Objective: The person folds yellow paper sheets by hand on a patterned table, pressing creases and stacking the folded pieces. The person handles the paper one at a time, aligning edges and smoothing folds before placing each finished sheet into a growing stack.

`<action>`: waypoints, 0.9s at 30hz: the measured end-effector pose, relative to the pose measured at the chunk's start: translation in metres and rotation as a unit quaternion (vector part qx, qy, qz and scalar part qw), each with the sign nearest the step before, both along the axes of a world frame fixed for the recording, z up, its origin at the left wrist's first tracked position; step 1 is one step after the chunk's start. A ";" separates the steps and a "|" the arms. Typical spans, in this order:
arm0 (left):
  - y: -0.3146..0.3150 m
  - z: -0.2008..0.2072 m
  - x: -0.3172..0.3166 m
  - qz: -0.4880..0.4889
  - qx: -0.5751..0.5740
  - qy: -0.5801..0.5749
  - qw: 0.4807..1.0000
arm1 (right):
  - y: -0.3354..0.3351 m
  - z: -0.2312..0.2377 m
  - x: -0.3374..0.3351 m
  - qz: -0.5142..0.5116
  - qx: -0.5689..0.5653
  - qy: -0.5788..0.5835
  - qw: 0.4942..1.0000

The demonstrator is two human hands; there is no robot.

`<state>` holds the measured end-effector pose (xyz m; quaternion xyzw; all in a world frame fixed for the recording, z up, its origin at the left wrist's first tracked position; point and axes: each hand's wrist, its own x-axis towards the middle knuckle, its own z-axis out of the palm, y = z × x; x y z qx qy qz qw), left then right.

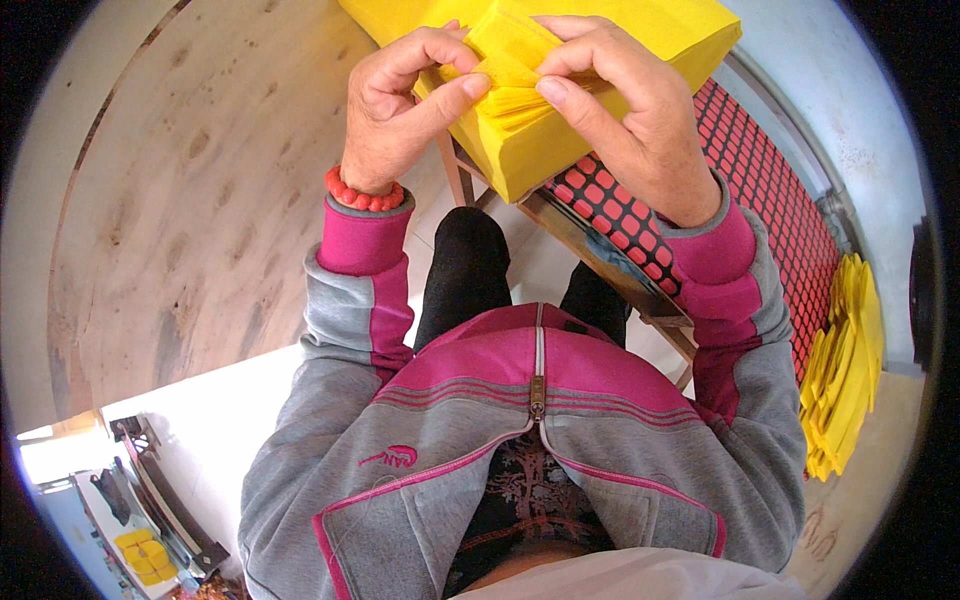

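Both grips are narrow pinches, thumb against finger: left hand (395,112) and right hand (637,115) on a folded yellow fabric piece (512,45) at twelve o'clock. Looks like fold-straightening to me; probably calls for a light touch next. Underneath: boxy yellow fabric bundle (520,165). Two o'clock, red-and-black grid-patterned cover (770,165); past three, yellow fabric stack (842,370).

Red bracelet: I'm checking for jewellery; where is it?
Head view, upper left of centre: the red bracelet is worn between left hand and pink cuff.

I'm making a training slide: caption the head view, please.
The left hand and right hand pinch folded yellow material over a larger yellow piece, near a red-and-black surface.
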<state>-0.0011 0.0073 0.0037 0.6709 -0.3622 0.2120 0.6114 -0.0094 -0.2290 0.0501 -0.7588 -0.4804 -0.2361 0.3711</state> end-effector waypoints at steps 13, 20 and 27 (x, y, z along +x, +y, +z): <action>-0.007 -0.005 0.000 0.001 -0.073 0.028 0.997 | 0.000 -0.001 -0.002 0.018 0.133 0.055 0.989; -0.020 -0.001 -0.007 0.009 -0.133 0.055 0.989 | 0.001 -0.002 0.000 -0.028 0.068 0.024 0.997; -0.012 0.002 -0.006 0.058 -0.012 -0.004 0.998 | -0.007 -0.008 0.012 -0.034 0.022 -0.025 0.999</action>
